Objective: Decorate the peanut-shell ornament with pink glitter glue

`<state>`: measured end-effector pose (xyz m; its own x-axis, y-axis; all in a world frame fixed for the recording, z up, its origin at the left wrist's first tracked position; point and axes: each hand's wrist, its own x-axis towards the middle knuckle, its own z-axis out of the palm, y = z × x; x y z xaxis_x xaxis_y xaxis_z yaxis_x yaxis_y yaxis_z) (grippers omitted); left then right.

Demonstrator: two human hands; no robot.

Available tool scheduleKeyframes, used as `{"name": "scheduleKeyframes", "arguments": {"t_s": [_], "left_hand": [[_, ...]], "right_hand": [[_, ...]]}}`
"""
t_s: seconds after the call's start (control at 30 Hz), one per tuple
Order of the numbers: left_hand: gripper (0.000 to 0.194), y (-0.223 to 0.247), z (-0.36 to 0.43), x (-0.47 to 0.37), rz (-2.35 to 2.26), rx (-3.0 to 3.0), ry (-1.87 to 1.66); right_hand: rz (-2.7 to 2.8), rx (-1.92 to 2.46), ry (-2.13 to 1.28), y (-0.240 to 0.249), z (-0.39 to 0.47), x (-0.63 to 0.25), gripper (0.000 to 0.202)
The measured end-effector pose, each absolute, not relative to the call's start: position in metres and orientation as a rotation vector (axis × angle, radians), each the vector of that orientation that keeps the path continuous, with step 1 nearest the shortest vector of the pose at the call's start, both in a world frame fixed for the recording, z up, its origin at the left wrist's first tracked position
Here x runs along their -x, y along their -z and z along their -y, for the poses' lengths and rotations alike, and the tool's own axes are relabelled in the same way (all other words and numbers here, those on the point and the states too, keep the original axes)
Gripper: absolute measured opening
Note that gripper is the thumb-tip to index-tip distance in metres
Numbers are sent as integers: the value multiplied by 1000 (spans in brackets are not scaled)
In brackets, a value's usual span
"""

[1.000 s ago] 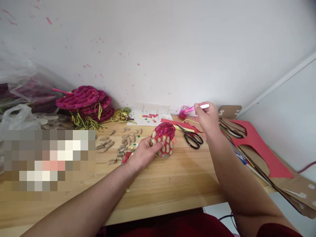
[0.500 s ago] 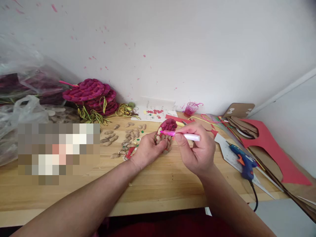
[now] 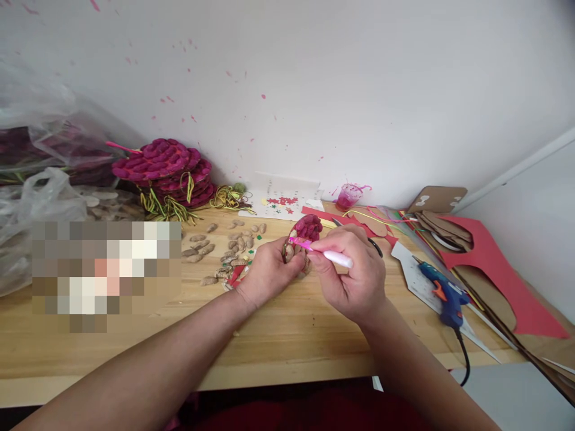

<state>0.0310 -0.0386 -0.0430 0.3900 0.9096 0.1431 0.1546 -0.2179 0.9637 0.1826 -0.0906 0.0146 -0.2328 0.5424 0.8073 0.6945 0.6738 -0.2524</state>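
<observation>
Peanut disc sits tilted above the worktop, clasped in the left hand; the right hand pinches a brush, its pink tip touching the disc.

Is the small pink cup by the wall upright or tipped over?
Upright: the pink cup stands on its base on the table, its rim facing up.

Craft workbench: glue gun, scissors

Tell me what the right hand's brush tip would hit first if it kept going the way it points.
Likely the peanut-covered piece held by the left hand: the right hand points the brush leftward at it, apparently touching already, though depth is unclear.
</observation>
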Motion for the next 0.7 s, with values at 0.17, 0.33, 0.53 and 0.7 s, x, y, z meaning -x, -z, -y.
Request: {"name": "scheduleKeyframes", "arguments": {"t_s": [0.17, 0.33, 0.53, 0.7], "left_hand": [[19, 43, 39, -30, -928, -1657, -959], [21, 41, 39, -30, -876, -1648, -938], [26, 39, 38, -30, -878, -1705, -964], [24, 40, 39, -29, -870, -1732, -981]], "right_hand": [[1953, 968, 226, -16, 91, -185, 13], [2029, 973, 214, -17, 94, -184, 10], [2103, 956, 182, -21, 97, -183, 9], [2107, 949, 207, -25, 99, -182, 9]]}}
